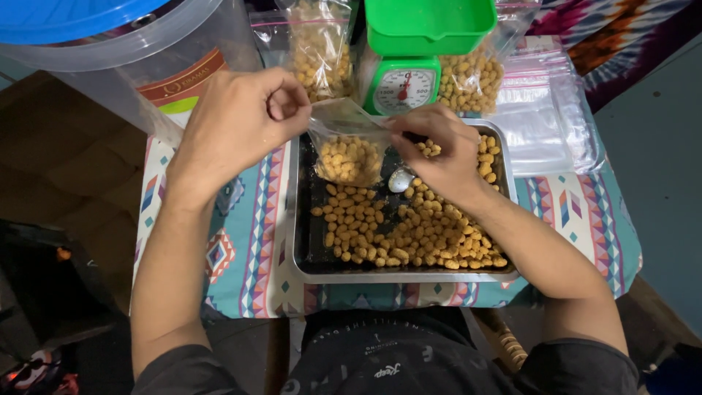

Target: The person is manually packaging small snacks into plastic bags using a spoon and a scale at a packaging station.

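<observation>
A low table (585, 219) under a patterned cloth (248, 241); dark brown floor (66, 161) at its left edge; grey floor (651, 146) at its right.

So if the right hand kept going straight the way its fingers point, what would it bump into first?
The right hand points left, toward the small clear plastic bag of coated nuts whose top edge it already pinches. Past the bag it would likely meet the left hand at the bag's other edge, though depth is unclear.
</observation>
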